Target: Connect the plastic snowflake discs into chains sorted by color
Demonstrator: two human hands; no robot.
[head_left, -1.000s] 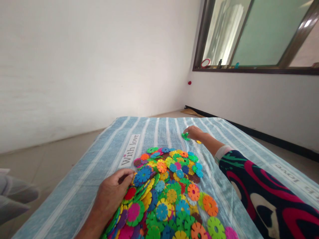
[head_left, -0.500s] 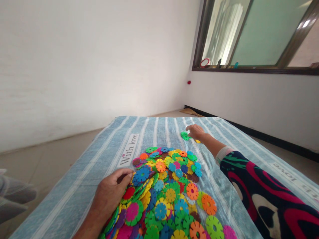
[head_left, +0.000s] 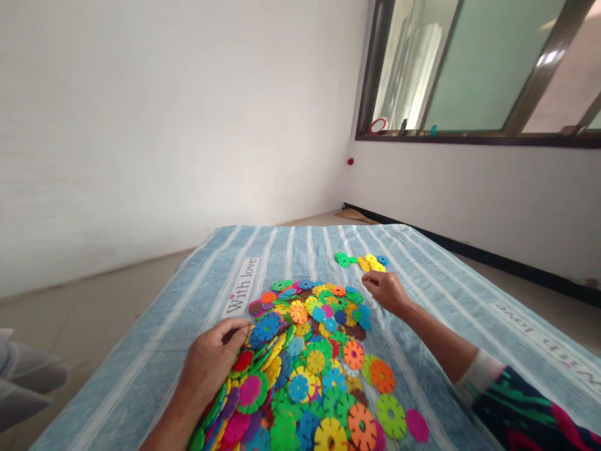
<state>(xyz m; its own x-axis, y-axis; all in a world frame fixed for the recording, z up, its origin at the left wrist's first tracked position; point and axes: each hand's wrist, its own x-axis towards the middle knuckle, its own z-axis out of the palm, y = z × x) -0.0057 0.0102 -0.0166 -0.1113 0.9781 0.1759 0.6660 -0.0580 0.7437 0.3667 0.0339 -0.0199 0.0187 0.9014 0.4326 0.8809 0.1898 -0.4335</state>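
Observation:
A large heap of colourful notched plastic discs (head_left: 315,361) lies on the striped cloth. My left hand (head_left: 209,360) rests against the heap's left edge, thumb and index finger meeting at their tips beside a blue disc (head_left: 265,327). Whatever is between them is hidden. My right hand (head_left: 385,289) hovers past the heap's far right side with fingers curled in, and nothing shows in it. Just beyond it sit several yellow discs (head_left: 372,262) and a blue disc (head_left: 383,260). Green discs (head_left: 343,259) lie to their left.
Blue-and-white striped cloth (head_left: 154,357) covers the surface, with printed lettering at left and right. White walls stand behind and to the right. A window (head_left: 479,69) has a red-rimmed mirror (head_left: 378,126) on its sill. Pale translucent material (head_left: 30,382) shows at the lower left.
My right hand has drawn back toward me from the far discs, uncovering the yellow and blue ones. The left hand keeps its place at the heap. The view has shifted slightly.

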